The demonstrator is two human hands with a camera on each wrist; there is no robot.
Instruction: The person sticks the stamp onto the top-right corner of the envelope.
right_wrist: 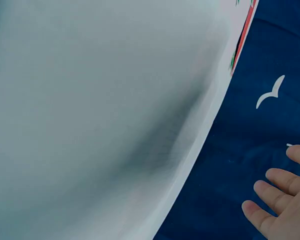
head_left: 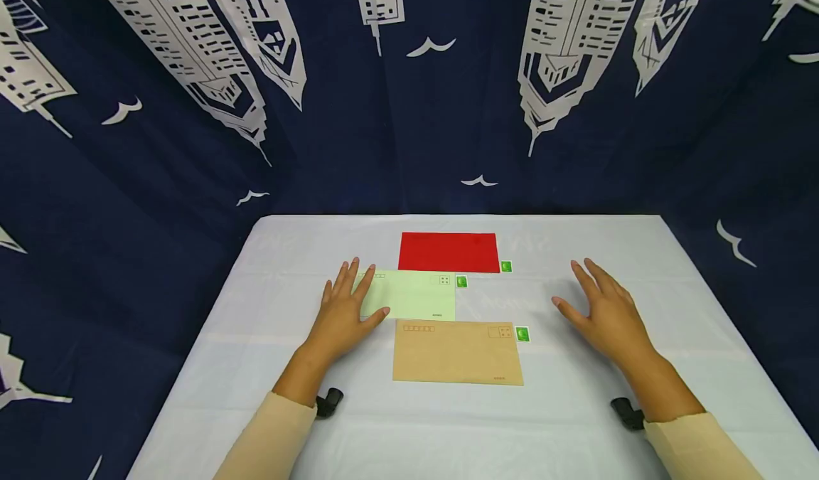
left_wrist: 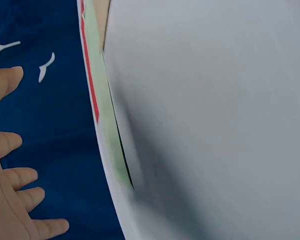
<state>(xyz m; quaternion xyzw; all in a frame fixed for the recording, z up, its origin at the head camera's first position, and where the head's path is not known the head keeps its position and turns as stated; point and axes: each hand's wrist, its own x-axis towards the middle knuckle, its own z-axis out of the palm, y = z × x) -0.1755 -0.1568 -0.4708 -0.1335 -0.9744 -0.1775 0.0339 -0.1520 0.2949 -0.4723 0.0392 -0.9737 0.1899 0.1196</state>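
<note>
My left hand [head_left: 345, 318] is spread over the left end of the light green envelope [head_left: 409, 295], covering part of it in the head view. In the left wrist view the fingers [left_wrist: 21, 177] are apart with nothing between them. My right hand [head_left: 604, 316] hovers over the right side of the table, fingers spread and holding nothing. Behind the green envelope lies a red envelope [head_left: 449, 252]; a brown envelope [head_left: 457, 352] lies in front. A small green stamp sits just right of each: one by the red [head_left: 506, 267], one by the green [head_left: 461, 281], one by the brown [head_left: 522, 334].
A white cloth covers the table [head_left: 576, 409], whose far edge meets a dark blue curtain [head_left: 397, 146] printed with white buildings and birds. Black wrist cameras sit under the left wrist [head_left: 329, 402] and the right wrist [head_left: 627, 414].
</note>
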